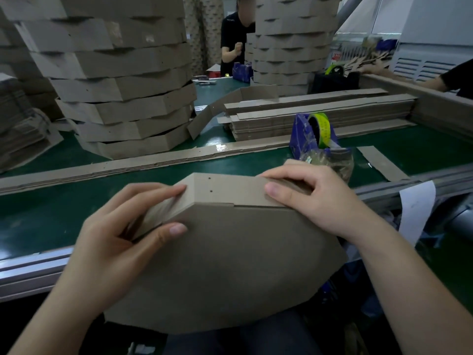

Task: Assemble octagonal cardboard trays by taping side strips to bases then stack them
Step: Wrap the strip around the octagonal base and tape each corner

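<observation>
A packaging workshop or factory line is indicated by a long green-topped bench edged with metal rails, on which tall stacks of cardboard trays, bundles of flat side strips and a blue tape dispenser are set, another worker being stationed opposite.

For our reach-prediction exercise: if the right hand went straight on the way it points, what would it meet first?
The right hand, gripping the side strip, points away and left. Past that strip, it would probably meet the flat cardboard strips on the belt first; depth is unclear.
</observation>
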